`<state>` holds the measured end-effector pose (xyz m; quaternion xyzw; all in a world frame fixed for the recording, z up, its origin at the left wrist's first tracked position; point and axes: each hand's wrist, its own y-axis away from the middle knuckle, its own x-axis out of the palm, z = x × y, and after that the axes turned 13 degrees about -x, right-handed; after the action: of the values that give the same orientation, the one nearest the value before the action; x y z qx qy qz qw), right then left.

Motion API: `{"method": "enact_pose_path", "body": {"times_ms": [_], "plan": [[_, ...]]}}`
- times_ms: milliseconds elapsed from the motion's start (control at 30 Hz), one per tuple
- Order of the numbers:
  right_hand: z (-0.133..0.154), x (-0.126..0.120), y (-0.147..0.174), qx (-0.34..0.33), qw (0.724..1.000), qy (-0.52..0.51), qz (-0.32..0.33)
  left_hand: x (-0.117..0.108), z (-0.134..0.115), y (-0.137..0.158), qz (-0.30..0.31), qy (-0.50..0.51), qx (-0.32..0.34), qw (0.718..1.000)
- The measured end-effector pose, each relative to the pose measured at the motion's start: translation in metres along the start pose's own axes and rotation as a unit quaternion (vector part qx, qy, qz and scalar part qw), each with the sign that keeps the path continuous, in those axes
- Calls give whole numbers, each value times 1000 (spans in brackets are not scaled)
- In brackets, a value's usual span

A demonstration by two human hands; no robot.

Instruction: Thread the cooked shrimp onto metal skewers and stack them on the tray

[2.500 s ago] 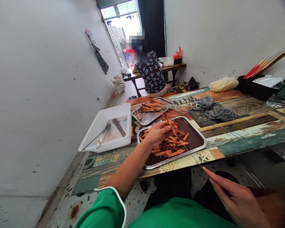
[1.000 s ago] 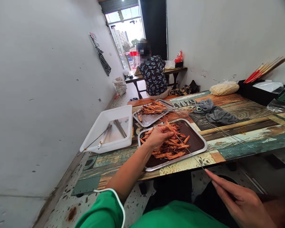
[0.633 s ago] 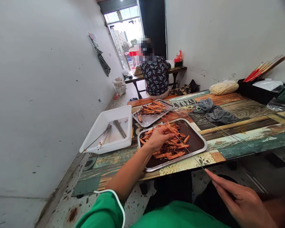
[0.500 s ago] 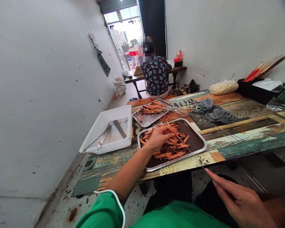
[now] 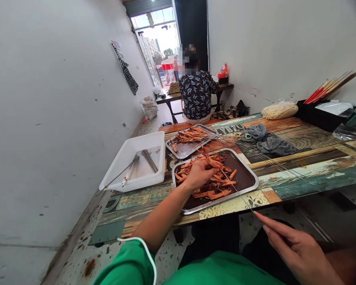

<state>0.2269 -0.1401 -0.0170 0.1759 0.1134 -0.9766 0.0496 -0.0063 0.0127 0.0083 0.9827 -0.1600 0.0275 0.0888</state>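
My left hand (image 5: 200,174) is closed on an orange-brown piece of meat (image 5: 212,161), which looks like a poultry foot, above a metal tray (image 5: 246,178). Dark liquid and several similar pieces (image 5: 213,194) fill the tray. From that piece a thin metal skewer (image 5: 239,192) slants down toward me, over the tray's rim and past the table edge. At its near end, my right hand (image 5: 293,241) pinches it between thumb and fingers. How deep the skewer sits in the meat is hidden by my left fingers.
Behind lies a second tray (image 5: 182,150) of skewered pieces, their skewers reaching right. A white bin (image 5: 130,184) with metal skewers stands left. Further right are a grey cloth (image 5: 274,143), a bagged bundle (image 5: 280,111) and a black box (image 5: 317,116). A person (image 5: 195,95) sits beyond.
My right hand has shifted slightly left, toward the tray, with the skewer. My left hand has turned the meat piece a little. The seated person has leaned right.
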Motion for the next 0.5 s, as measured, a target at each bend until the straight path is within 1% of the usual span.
{"method": "enact_pose_path", "body": {"times_ms": [33,67,100,133,167,233,300,333,400,500], "plan": [[-1,1,0,59,997,-59,-1,0,0,0,2,0,0,1000],[-2,2,-1,115,985,-129,-3,0,1,0,4,0,1,1000],[-3,3,-2,165,965,-203,-5,0,1,1,5,-1,4,1000],[-3,4,-3,206,939,-275,-5,-1,2,1,4,-3,7,1000],[-3,4,-4,237,910,-340,-1,-1,2,0,2,-6,9,1000],[-1,3,-6,276,854,-441,10,-3,4,-2,-3,-14,12,1000],[1,1,-9,292,816,-499,13,-6,7,-5,-4,-24,13,1000],[2,0,-11,294,804,-517,13,-7,8,-6,-2,-32,12,999],[3,-1,-15,289,796,-531,17,-8,10,-6,-1,-49,11,999],[5,-4,-23,269,810,-519,43,-8,12,-4,-35,-74,14,997]]}}
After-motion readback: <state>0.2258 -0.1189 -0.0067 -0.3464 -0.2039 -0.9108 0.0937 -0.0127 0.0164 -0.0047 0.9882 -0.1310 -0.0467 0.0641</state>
